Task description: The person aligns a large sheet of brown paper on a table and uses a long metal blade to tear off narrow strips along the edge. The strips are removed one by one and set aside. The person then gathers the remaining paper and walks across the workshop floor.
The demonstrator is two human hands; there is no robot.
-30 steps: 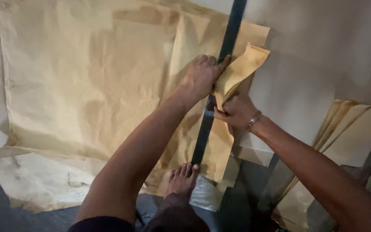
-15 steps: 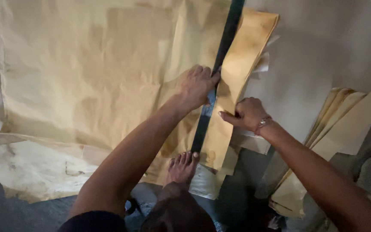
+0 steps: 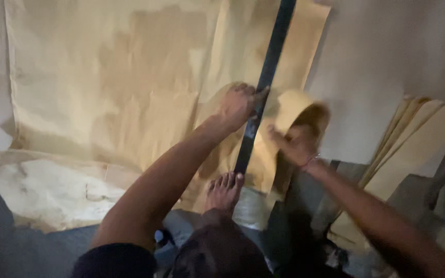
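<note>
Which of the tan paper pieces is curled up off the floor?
The narrow strip in the right hand, just right of the dark straightedge; the big sheet lies flat.
</note>
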